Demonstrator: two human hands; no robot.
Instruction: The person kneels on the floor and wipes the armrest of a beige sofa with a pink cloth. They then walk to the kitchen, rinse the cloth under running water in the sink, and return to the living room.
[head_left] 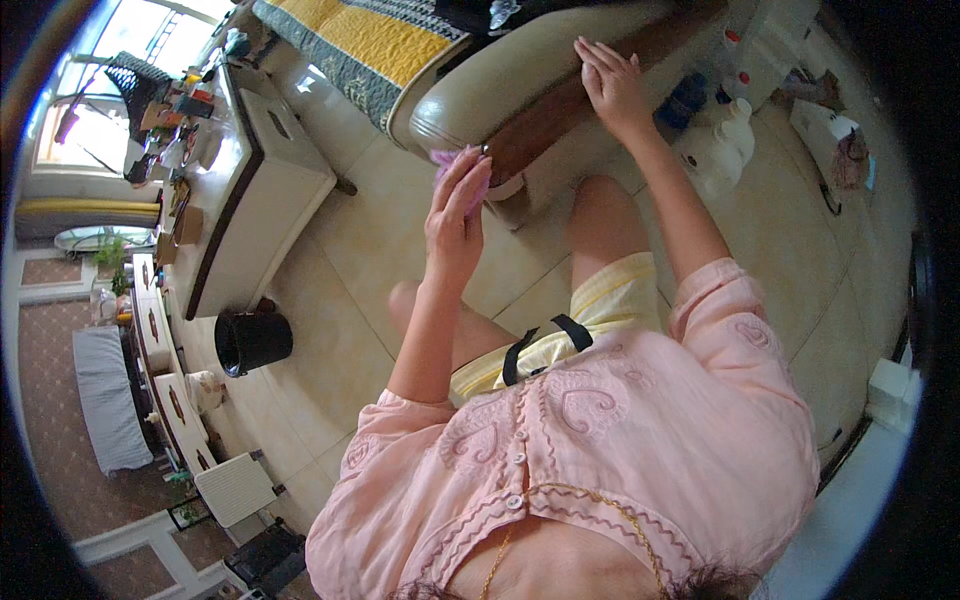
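Purple cloth (481, 190), bunched up, is in the left hand (456, 228) at upper centre of frame, fingers closed around it, by the lower-left end of the brown wood trim (548, 128) on a cream leather sofa armrest (490, 85). Right hand (614, 95), upper centre-right, looks empty, flat with fingers extended and nearly together over the same armrest, can't tell if touching. Yellow-and-grey quilted sofa cover (365, 50) at top, white jug (733, 140) upper right, black bucket (258, 342) left of centre, white desk (265, 160) upper left.
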